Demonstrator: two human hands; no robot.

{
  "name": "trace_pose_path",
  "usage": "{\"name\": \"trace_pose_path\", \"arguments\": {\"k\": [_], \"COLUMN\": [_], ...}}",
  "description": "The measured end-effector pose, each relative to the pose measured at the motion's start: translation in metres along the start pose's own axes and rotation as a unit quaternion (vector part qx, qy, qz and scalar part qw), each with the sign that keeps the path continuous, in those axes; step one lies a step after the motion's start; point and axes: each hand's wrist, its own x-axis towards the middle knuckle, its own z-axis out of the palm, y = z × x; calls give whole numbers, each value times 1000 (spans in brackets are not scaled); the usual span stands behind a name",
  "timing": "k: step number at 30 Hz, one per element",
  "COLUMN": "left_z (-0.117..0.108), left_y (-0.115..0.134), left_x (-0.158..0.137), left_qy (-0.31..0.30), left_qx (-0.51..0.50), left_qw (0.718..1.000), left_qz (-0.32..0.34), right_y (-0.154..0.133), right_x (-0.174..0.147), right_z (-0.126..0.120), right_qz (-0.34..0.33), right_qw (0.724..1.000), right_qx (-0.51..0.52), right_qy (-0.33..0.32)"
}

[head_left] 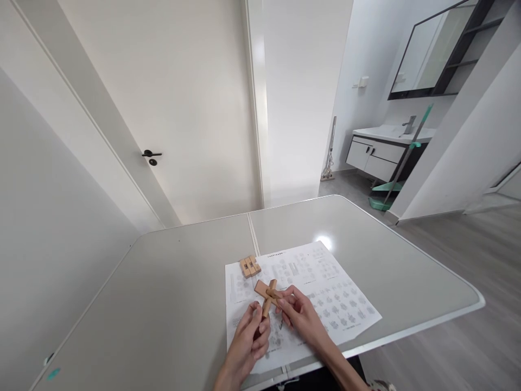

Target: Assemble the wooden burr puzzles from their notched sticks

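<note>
Between my two hands, above a printed sheet, is a partly joined wooden burr puzzle (262,289) made of crossing notched sticks. My left hand (251,332) is closed, its thumb and fingers at the lower end of one stick. From the right, my right hand (300,314) pinches the puzzle near the crossing, fingertips on a stick. Some fingertips are hidden behind the wood. Several loose notched wooden pieces (249,266) lie side by side at the sheet's upper left. The instruction sheet (337,320) carries rows of small grey assembly drawings, too faint to read.
The sheet lies on a grey folding table (171,304) with a pale rim and a centre seam. A closed white door (195,108) stands beyond it. At the back right are a washbasin cabinet (372,155) and a green dustpan (380,203).
</note>
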Motion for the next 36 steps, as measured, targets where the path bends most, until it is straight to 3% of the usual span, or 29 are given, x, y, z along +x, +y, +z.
{"name": "trace_pose_path", "arguments": {"k": [7, 11, 14, 16, 18, 20, 23, 28, 36], "left_z": [5, 5, -1, -8, -16, -23, -31, -39, -50], "left_y": [1, 9, 24, 37, 48, 57, 67, 75, 77], "left_x": [0, 12, 27, 39, 52, 66, 86, 106, 113], "left_qy": [23, 60, 83, 115, 168, 182, 177, 162, 144], "left_qx": [42, 146, 265, 389, 506, 573, 635, 693, 689], "left_qw": [999, 985, 951, 887, 790, 708, 640, 613, 630], "left_qz": [18, 73, 139, 219, 304, 371, 394, 342, 328], "right_y": [-4, -8, -16, -22, -27, -30, -31, -33, -29], "right_x": [-2, -2, -1, 1, 7, 15, 31, 49, 60], "right_z": [-2, -11, -27, -43, -61, -80, -104, -129, -151], "right_qz": [22, 53, 55, 48, 30, 1, -19, -19, -27], "right_qw": [998, 994, 989, 987, 981, 973, 963, 952, 937], "right_qx": [47, 96, 105, 91, 82, 69, 40, -6, -121], "right_qy": [-26, 24, 85, 125, 173, 221, 267, 305, 326]}}
